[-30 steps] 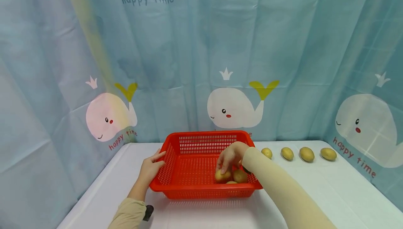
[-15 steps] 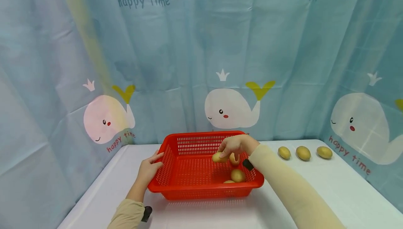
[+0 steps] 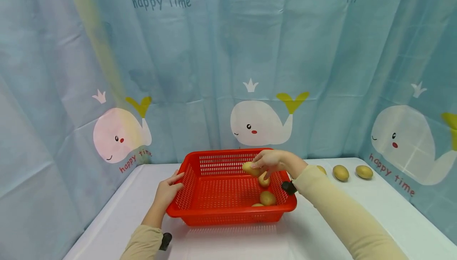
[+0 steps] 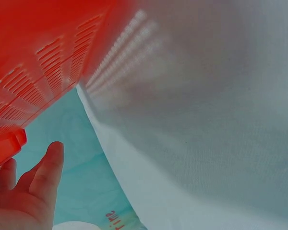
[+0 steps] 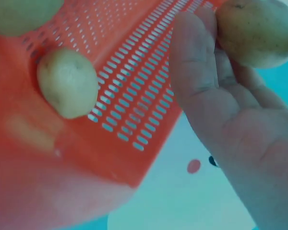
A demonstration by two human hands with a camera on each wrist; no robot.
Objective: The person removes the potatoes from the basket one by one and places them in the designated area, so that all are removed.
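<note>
My right hand (image 3: 271, 160) pinches a yellow potato (image 3: 251, 169) above the right back part of a red slotted plastic basket (image 3: 228, 212). In the right wrist view, that held potato (image 5: 257, 31) sits at the fingertips, above the basket wall. Inside the basket's right side lie a potato (image 3: 264, 180) near the back, another potato (image 3: 267, 198) nearer the front, and a third potato (image 3: 257, 205) half hidden by the front rim. My left hand (image 3: 167, 191) rests at the basket's left rim with its fingers fairly straight; the left wrist view shows them beside the rim's underside.
On the white table (image 3: 357, 212), right of the basket, lie a potato (image 3: 340, 173), an outer potato (image 3: 364, 172) and one potato (image 3: 321, 169) partly behind the right sleeve. A blue whale-print curtain (image 3: 200, 73) hangs behind and around the table.
My right hand has lifted the potato off the basket's inside and moved it up and back. The left hand stays at the rim. The view has turned slightly to the right.
</note>
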